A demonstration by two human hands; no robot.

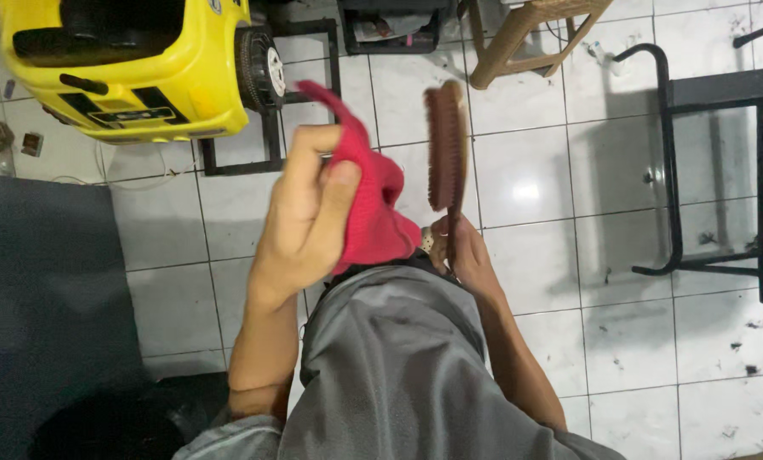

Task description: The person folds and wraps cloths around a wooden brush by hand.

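the left hand (300, 213) is raised over the person's lap, its fingers and thumb curled and pinching a red cloth (368, 200), which bunches up and hangs down toward the grey shorts (381, 358). the right hand (462, 255) sits just beside it, low against the knee, fingers closed around the lower end of a brown shoe (448, 149) that stands upright with its sole edge turned to the camera. cloth and shoe are close together, the cloth touching near the shoe's base. beyond them lie a white tiled floor (535, 179), a yellow toy car (134, 64) at the upper left, a wooden stool (526, 38), a black metal frame (714, 162) on the right and a dark mat (45, 290) on the left.
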